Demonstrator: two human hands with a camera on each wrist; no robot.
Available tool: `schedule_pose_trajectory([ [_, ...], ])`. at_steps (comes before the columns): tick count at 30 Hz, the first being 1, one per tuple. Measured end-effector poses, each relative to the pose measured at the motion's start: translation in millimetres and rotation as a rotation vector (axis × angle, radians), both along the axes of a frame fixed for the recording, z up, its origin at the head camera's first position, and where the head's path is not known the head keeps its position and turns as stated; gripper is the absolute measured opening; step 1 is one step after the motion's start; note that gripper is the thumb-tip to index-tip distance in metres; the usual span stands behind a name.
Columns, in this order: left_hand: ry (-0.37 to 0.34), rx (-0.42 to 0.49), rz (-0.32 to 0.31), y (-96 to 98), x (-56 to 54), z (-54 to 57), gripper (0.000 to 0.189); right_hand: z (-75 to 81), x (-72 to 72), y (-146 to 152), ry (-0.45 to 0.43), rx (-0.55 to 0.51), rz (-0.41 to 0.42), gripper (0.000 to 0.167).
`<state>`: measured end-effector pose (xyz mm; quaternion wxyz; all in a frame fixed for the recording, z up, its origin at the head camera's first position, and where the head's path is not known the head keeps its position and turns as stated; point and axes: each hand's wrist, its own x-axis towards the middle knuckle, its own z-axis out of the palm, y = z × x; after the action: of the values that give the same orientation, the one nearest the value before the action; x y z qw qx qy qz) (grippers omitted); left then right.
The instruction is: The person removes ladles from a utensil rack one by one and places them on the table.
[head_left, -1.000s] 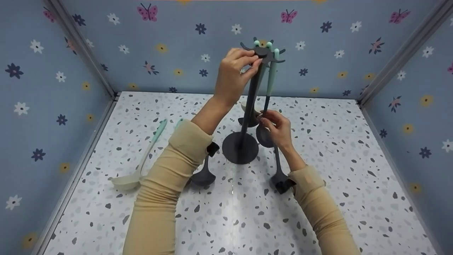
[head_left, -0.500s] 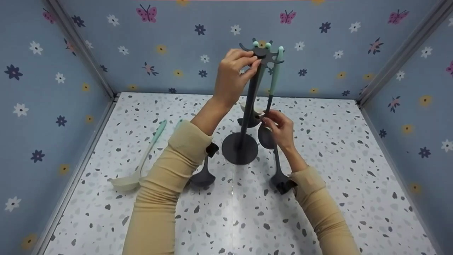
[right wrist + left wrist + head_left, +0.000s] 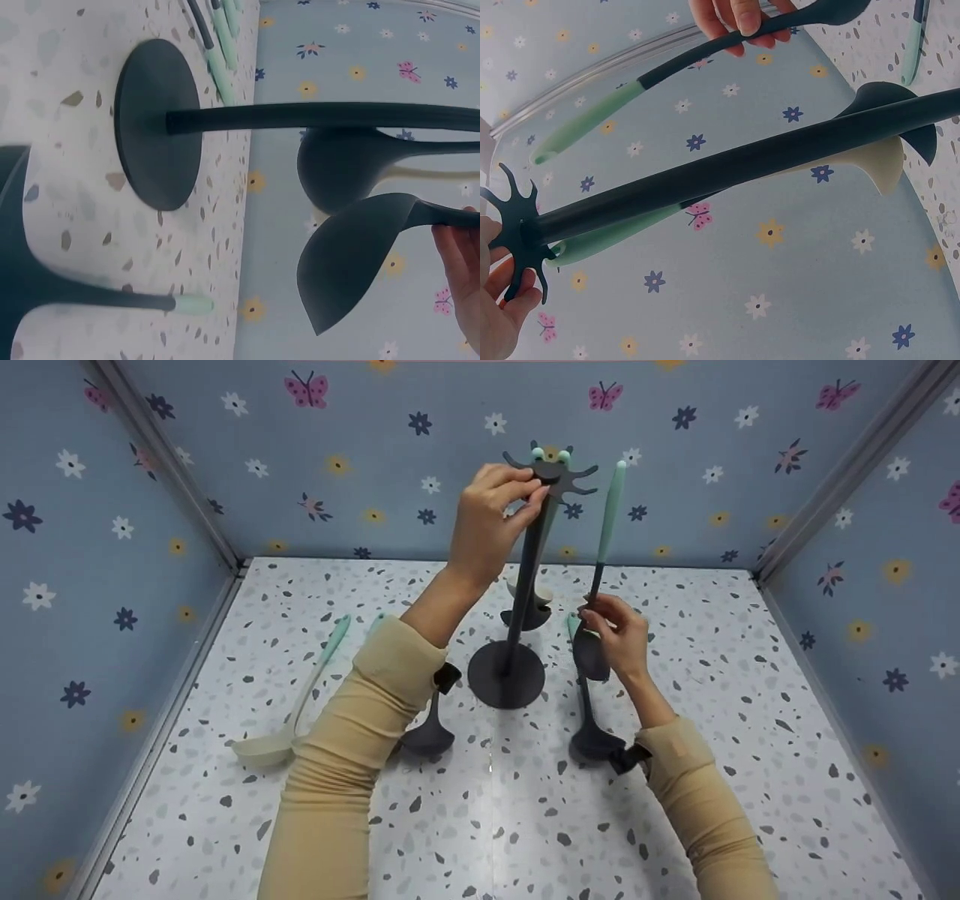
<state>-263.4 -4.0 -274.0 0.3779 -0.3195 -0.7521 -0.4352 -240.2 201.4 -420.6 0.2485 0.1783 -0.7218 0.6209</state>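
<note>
My left hand [image 3: 499, 510] pinches the top knob of a black utensil stand [image 3: 527, 547], whose hooked arms fan out around it. My right hand [image 3: 621, 634] holds a dark cooking spoon [image 3: 592, 654] by its neck, bowl down. Its mint handle [image 3: 611, 514] points up, to the right of the hooks and apart from them. In the left wrist view the spoon's handle [image 3: 592, 124] and the stand's pole [image 3: 727, 161] show side by side with a gap. Behind the pole hang a dark utensil [image 3: 529, 619] and a cream one [image 3: 541, 594], their mint tops on the hooks.
A cream ladle [image 3: 264, 748] with a mint handle lies on the left of the speckled table [image 3: 480, 825]. A dark ladle [image 3: 429, 737] lies by the left forearm, partly hidden. Another dark utensil [image 3: 595, 741] lies beneath the right hand. Patterned blue walls [image 3: 420, 465] enclose the table.
The spoon has come away from the stand's hooks and moved right in my right hand. My left hand stays on the top of the stand.
</note>
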Motion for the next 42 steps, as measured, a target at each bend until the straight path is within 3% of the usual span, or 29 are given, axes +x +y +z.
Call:
schedule_pose_trajectory([
  [5, -0.003, 0.004, -0.004, -0.6, 0.0, -0.9, 0.023, 4.5, 5.9, 11.0, -0.017, 0.053, -0.054, 0.018],
  [11, 0.004, 0.003, -0.008, -0.8, 0.3, -1.6, 0.022, -0.6, 7.5, 27.8, -0.055, 0.106, -0.116, 0.019],
  [19, -0.003, 0.013, -0.025, -0.1, -0.6, -1.3, 0.023, -31.1, -5.7, 56.8, -0.134, 0.171, -0.214, 0.018],
  [26, -0.007, 0.002, -0.016, 0.3, -0.6, -0.8, 0.024, -47.1, -5.8, 71.9, -0.216, 0.283, -0.316, 0.015],
  [42, -0.003, -0.006, -0.011, 0.1, 0.4, 0.3, 0.023, -73.4, 1.1, 90.6, -0.528, 0.482, -0.380, 0.020],
])
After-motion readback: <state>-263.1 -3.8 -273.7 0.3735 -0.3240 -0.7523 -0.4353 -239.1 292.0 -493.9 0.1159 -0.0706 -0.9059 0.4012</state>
